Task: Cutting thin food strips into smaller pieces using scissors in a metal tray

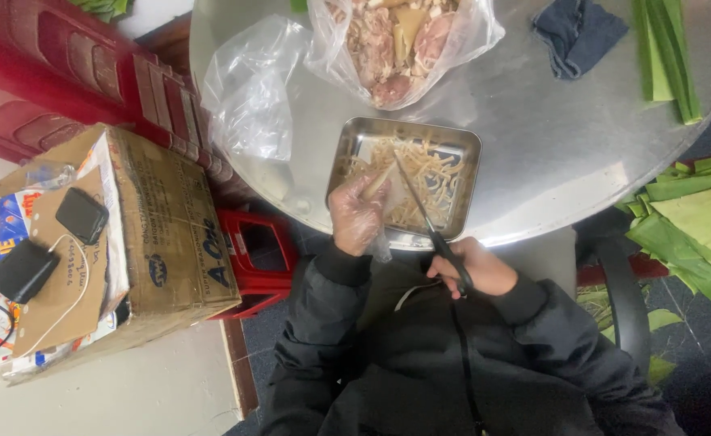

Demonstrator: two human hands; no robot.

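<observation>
Your left hand [356, 216], in a clear glove, pinches a pale piece [377, 181] over the steel tray [462, 145] | your right hand [474, 268] grips black scissors [428, 222], blades reaching the piece | cut strips [435, 173] lie in the tray, just beyond both hands | tray sits at the round metal table's [549, 137] near edge.

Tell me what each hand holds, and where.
Left hand, in a clear glove, pinches a pale strip by its near end; right hand holds scissors by the handles.
</observation>
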